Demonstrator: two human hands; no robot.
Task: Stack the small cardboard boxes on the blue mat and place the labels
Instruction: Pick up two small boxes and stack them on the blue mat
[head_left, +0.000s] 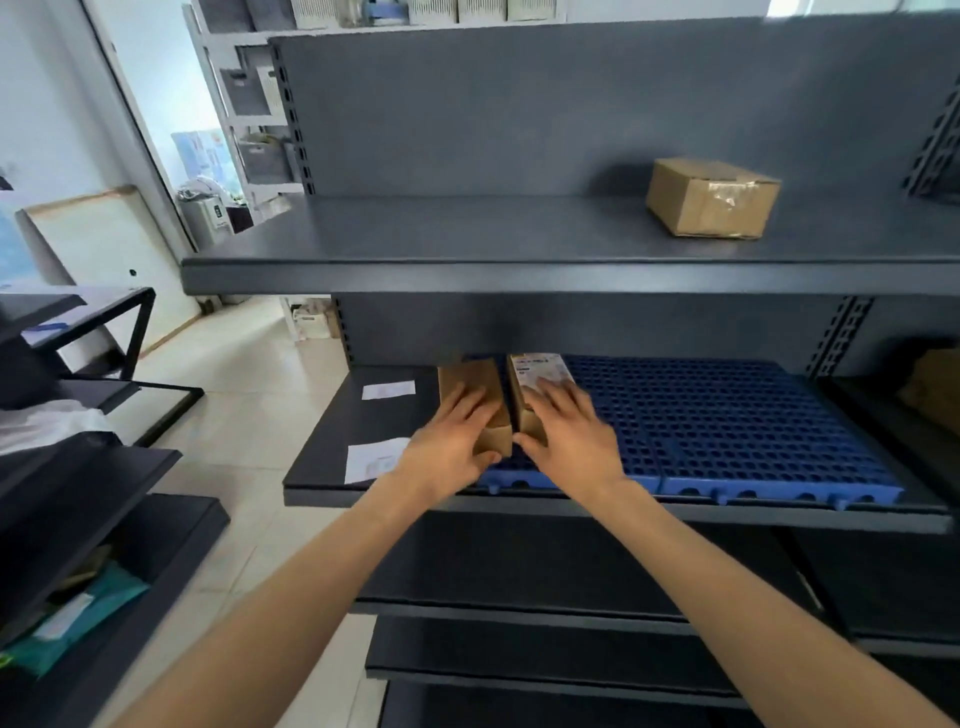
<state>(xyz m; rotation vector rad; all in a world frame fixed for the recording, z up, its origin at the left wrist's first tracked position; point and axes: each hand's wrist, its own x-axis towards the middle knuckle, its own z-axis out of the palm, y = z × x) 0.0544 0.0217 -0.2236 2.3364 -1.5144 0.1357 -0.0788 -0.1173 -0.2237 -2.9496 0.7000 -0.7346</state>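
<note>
Two small cardboard boxes stand side by side at the left end of the blue perforated mat (737, 431) on the middle shelf. My left hand (449, 441) grips the plain left box (470, 376) from above and in front. My right hand (569, 431) lies on the right box (537, 371), which carries a white printed label on its top. The two boxes touch or nearly touch. Two loose white labels lie on the dark shelf left of the mat, one at the back (388, 389) and one near the front edge (371, 460).
A larger taped cardboard box (711, 197) sits on the upper grey shelf (467, 275). Another brown box (935, 395) shows dimly in the neighbouring bay at right. Dark racks with bags stand at the left, over a tiled floor (249, 374).
</note>
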